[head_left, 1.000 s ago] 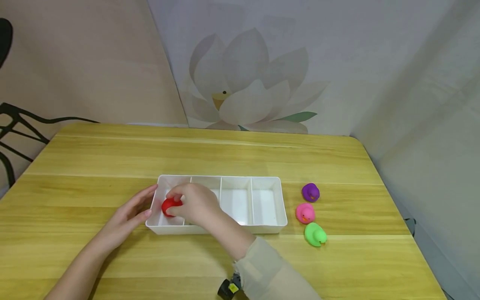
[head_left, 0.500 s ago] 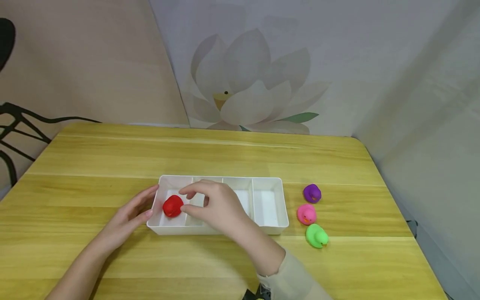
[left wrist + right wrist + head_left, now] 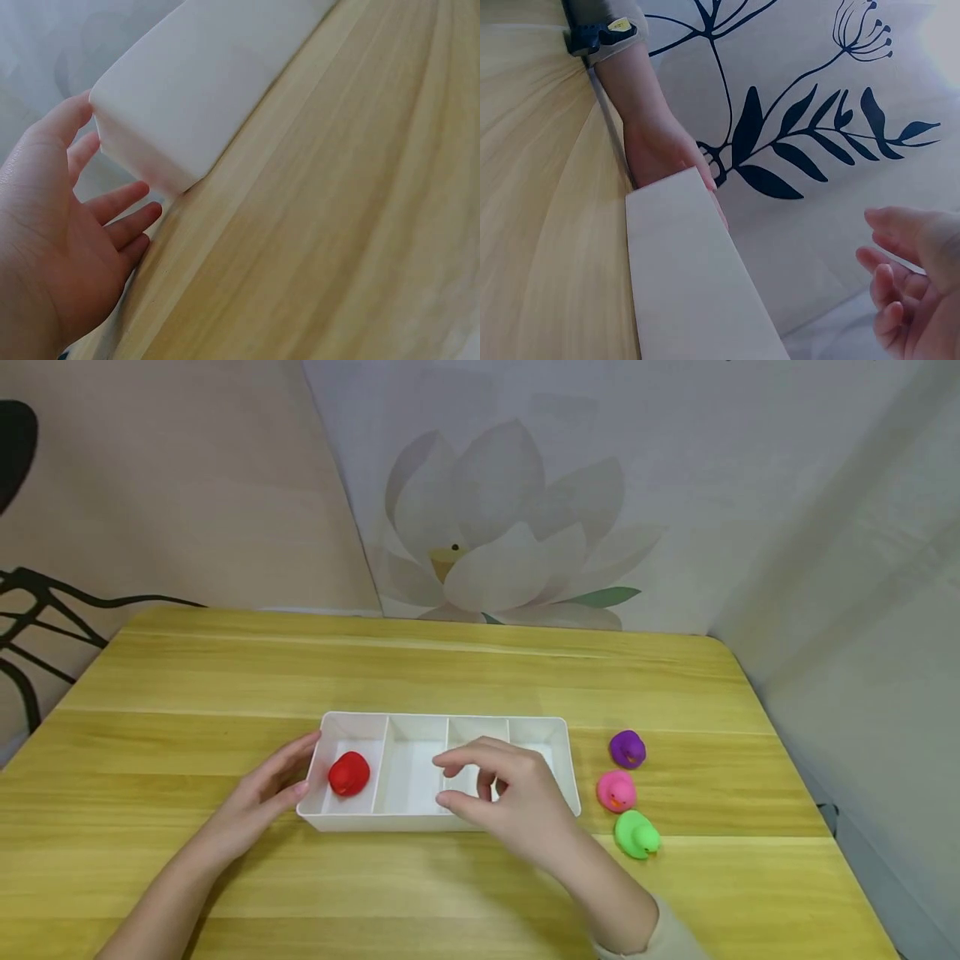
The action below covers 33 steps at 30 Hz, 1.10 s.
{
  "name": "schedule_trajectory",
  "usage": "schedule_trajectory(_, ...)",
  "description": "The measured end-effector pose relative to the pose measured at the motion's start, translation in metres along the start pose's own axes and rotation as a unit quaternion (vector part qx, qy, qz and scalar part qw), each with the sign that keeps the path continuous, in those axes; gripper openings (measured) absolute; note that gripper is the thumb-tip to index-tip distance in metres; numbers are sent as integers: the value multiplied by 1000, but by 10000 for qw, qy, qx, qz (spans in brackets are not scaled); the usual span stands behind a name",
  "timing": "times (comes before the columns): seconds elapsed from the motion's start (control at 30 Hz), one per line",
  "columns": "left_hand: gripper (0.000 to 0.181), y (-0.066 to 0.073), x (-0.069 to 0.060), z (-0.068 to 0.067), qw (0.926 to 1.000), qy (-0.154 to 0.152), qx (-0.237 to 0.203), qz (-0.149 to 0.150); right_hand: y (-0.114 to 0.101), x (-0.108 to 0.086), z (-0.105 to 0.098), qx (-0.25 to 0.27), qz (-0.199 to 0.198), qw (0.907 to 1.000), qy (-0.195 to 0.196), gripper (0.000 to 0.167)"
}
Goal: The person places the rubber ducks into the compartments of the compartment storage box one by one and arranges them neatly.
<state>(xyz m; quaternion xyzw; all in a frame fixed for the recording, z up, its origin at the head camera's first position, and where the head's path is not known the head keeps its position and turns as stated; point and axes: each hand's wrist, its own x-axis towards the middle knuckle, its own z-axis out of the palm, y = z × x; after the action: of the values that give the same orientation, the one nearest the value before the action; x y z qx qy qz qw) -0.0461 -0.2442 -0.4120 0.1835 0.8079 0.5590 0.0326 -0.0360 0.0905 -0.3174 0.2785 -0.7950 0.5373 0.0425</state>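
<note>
A white tray (image 3: 367,822) with several compartments stands on the table, a red toy (image 3: 348,774) lying in its leftmost one. My left hand (image 3: 251,806) touches the tray's left end, its fingers relaxed; the left wrist view shows the hand (image 3: 71,232) at the tray's corner (image 3: 157,135). Above the right part of the tray hovers my right hand (image 3: 517,797), thumb and forefinger apart with nothing between them. In the right wrist view that hand (image 3: 915,277) is away from the tray's side (image 3: 690,262).
Right of the tray, a purple duck (image 3: 627,749), a pink duck (image 3: 617,791) and a green duck (image 3: 637,835) lie in a column on the wooden table (image 3: 450,893). A black metal frame (image 3: 45,602) stands beyond the table's left edge.
My right hand has let go of the red toy in the leftmost compartment and moved right over the tray. My left hand has stayed at the tray's left end.
</note>
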Motion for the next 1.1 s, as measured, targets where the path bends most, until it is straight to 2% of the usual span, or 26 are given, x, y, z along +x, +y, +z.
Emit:
schedule_trajectory(0.33,56,0,0,0,10000,-21,-34,-57,14,-39,-44,-116,8,9998,179,29)
schedule_trajectory(0.57,56,0,-1,-1,10000,-14,-4,-89,35,-68,-74,-455,-332,9982,197,40)
schedule_trajectory(0.7,56,0,-1,-1,9999,-49,-74,-75,47,-91,-93,-727,-278,9968,193,47)
schedule_trajectory(0.83,56,0,0,-1,9999,-59,-105,-78,59,-111,-111,-893,-40,9959,147,51)
schedule_trajectory(0.97,56,1,0,-1,9999,-49,-61,-104,69,-126,-127,-1013,207,9946,73,50)
schedule_trajectory(1.1,56,1,0,-1,9999,-38,-27,-120,79,-136,-140,-1119,270,9933,50,51)
